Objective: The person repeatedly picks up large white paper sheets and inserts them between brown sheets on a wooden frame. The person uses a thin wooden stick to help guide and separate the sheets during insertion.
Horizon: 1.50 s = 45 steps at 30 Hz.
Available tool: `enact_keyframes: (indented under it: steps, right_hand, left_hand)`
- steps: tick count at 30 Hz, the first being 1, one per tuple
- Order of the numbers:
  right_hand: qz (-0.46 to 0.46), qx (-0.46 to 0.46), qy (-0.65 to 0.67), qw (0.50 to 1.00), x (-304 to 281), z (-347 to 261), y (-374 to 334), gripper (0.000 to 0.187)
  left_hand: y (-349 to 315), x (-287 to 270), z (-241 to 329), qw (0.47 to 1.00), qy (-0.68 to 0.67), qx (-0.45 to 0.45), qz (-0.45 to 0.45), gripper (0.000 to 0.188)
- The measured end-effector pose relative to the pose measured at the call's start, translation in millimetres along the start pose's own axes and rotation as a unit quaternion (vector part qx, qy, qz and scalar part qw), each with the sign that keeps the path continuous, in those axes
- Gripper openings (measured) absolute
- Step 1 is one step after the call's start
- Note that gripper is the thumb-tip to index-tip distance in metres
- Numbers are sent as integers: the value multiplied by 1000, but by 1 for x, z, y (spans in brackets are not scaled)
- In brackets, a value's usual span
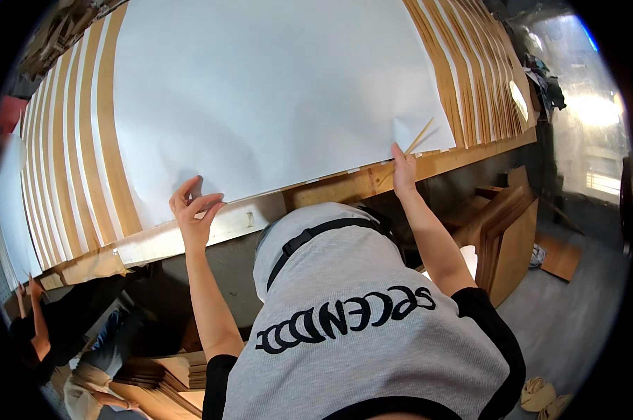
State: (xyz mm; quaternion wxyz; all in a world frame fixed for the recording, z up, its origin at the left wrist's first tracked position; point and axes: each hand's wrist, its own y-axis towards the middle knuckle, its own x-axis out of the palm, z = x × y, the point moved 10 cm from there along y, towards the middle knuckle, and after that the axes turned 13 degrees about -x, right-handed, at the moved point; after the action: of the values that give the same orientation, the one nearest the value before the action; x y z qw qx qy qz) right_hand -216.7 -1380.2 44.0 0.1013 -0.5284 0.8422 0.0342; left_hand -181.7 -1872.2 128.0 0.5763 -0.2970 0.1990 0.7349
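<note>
A large white sheet (274, 91) covers the middle of the work surface, on top of a fanned stack of white and brown strips. My left hand (194, 206) is over its near edge at the left, fingers bent and apart; whether the fingertips touch the sheet is hard to see. At the near right corner, my right hand (404, 173) is closed around a thin yellowish stick (420, 134) that slants up past the thumb. The thumb lies on the sheet's edge, where the paper is slightly creased. The other fingers of that hand are mostly hidden.
Brown and white layered edges (85, 140) fan out at the left, others (474, 77) at the right. A wooden beam (337, 189) runs along the near side. Brown boards (509, 238) lean below at right. Another person's hands (33, 288) touch a sheet at far left.
</note>
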Motion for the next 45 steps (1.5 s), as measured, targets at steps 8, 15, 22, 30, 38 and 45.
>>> enact_keyframes:
  steps: [8,15,22,30,38,45]
  right_hand:
    - [-118,-45,-269,955,-7,6,7,45]
    - [23,-15,-139,990,-22,-35,0,49]
    - [67,0,-119,991,-32,-13,1,46]
    - [35,-15,-153,988,-29,-12,1,46]
    - [68,73,31,995,-30,1,-2,36]
    - [48,35,-91,994,-59,-26,-12,30]
  left_hand:
    - [1,5,-1,1000,-6,-26,-13,23]
    - [2,9,-4,1000,-26,-9,-13,23]
    - [1,11,-1,1000,13,-3,-21,22]
    - [0,12,-3,999,-14,-10,-27,21]
    - [3,12,-3,999,-38,-9,-16,22]
    - [4,12,-3,999,-36,30,-15,21]
